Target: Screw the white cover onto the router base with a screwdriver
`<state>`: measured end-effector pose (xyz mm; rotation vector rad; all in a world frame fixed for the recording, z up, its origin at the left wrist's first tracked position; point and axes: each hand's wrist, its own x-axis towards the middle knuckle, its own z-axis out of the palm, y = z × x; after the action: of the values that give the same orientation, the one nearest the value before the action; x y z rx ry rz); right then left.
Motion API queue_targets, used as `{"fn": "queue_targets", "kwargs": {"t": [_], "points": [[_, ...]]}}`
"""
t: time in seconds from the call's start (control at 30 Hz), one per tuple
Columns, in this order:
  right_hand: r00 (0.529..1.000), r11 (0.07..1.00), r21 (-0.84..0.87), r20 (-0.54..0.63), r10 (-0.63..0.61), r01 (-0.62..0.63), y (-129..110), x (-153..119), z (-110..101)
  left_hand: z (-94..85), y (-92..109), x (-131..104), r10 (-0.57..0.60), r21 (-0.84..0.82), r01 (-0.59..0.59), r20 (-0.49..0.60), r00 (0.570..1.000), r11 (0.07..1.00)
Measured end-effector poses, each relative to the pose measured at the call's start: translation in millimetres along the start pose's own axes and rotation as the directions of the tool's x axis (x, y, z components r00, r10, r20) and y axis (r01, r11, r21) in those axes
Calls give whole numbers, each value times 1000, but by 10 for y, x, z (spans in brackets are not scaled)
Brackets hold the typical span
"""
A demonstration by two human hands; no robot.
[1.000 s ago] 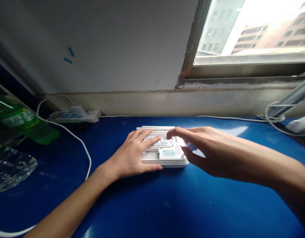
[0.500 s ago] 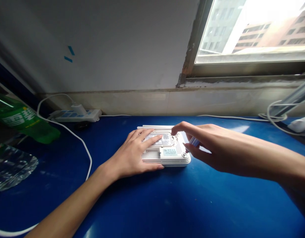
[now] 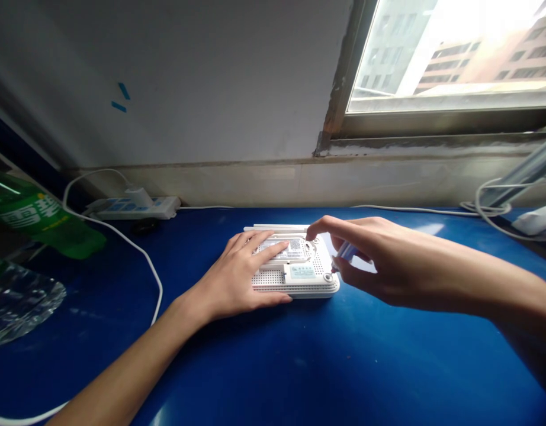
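Note:
A white router (image 3: 299, 290), its vented, labelled underside facing up, lies on the blue table (image 3: 273, 361). My left hand (image 3: 241, 266) rests flat over its left part, fingers spread and thumb along the near edge. At the router's right end, my right hand (image 3: 371, 254) pinches a small white-and-blue object (image 3: 347, 251) that looks like a tube. Its lower end is close to the round foot (image 3: 328, 277) at the near right corner; whether they touch I cannot tell. My right index fingertip is by the router's far right part. My fingers hide much of the held object.
To the left stand a green bottle (image 3: 46, 219) and a clear plastic bottle (image 3: 24, 302). A power strip (image 3: 161, 207) with a white plug lies by the wall, and its white cable (image 3: 155, 272) curves across the table. A coiled cable (image 3: 486, 207) is at the far right.
The view has shifted slightly. The lower end of the held object now shows more by the router's corner foot. My left hand stays on the router.

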<state>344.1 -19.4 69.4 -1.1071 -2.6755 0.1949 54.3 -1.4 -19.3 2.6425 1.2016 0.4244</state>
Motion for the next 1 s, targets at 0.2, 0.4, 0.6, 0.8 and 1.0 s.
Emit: {"fn": "queue_targets", "kwargs": {"t": [0.2, 0.4, 0.6, 0.8, 1.0], "points": [[995, 986, -133, -26, 94, -97, -25, 107, 65, -2, 13, 7, -7, 2, 7, 2, 1000, 1000], [998, 998, 37, 47, 44, -45, 42, -10, -26, -3, 10, 1, -2, 4, 2, -3, 1000, 1000], [996, 990, -109, -33, 82, -86, 5, 73, 13, -1, 5, -2, -7, 7, 7, -2, 1000, 1000], [998, 997, -65, 31, 54, -52, 34, 54, 34, 7, 17, -1, -1, 27, 1, -4, 1000, 1000], [999, 996, -93, -32, -5, 2, 16, 13, 8, 1, 19, 8, -5, 24, 5, -1, 1000, 1000]]}}
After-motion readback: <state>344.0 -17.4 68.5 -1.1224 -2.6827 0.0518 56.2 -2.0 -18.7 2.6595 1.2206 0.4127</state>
